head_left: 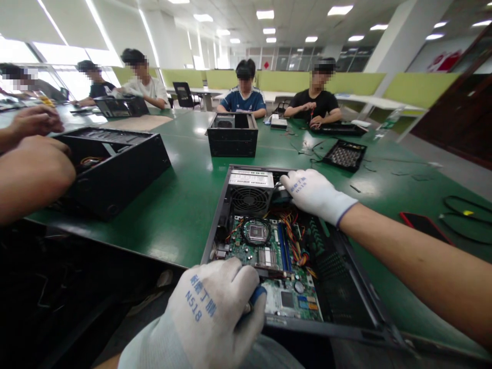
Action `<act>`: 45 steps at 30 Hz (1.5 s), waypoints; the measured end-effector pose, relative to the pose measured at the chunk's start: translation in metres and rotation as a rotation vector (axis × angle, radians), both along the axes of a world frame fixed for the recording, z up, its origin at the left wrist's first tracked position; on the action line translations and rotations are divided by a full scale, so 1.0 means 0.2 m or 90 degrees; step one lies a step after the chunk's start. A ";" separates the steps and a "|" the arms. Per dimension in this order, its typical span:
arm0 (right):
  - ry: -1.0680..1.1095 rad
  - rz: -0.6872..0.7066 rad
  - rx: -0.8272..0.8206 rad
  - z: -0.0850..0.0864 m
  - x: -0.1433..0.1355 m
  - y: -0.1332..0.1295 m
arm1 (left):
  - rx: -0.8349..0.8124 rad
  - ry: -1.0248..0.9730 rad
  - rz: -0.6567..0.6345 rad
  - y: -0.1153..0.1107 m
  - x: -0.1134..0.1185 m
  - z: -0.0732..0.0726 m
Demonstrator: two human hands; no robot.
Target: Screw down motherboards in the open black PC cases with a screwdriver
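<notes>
An opened desktop computer case (pixel 346 287) lies in front of me, its inside facing up. Within it are a green motherboard (pixel 246 251) with a bare processor socket, a power supply (pixel 251 197) with a fan, and bundled coloured cables (pixel 294 238). My left hand (pixel 215 307), in a white glove, is closed at the near left edge of the case; a dark blue piece shows by the thumb, too hidden to name. Also gloved, my right hand (pixel 317 195) is closed at the far side beside the power supply. Its fingertips are on a part I cannot make out.
Another black case (pixel 130 174) stands at the left, with a neighbour's bare arms (pixel 34 169) over it. Farther off are a black case (pixel 232 141), a black tray-like part (pixel 345 155) and seated people. A red-edged phone (pixel 425 228) and black cable (pixel 461 218) lie right.
</notes>
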State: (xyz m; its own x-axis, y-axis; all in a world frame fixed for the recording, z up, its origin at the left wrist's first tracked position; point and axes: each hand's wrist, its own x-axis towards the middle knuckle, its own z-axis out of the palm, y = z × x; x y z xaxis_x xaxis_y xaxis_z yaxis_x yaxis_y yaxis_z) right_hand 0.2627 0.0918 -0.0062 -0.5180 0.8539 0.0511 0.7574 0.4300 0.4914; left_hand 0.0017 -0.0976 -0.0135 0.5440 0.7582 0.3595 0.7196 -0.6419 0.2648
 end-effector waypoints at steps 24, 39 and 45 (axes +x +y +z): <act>0.359 -0.011 0.002 -0.02 0.06 -0.13 | -0.097 0.160 -0.035 0.21 0.08 0.12; 0.422 0.028 -0.039 -0.05 0.09 -0.14 | -0.279 0.580 -0.061 0.83 0.45 -0.12; 0.438 0.039 -0.032 -0.05 0.10 -0.15 | -0.337 0.472 -0.022 0.84 0.45 -0.22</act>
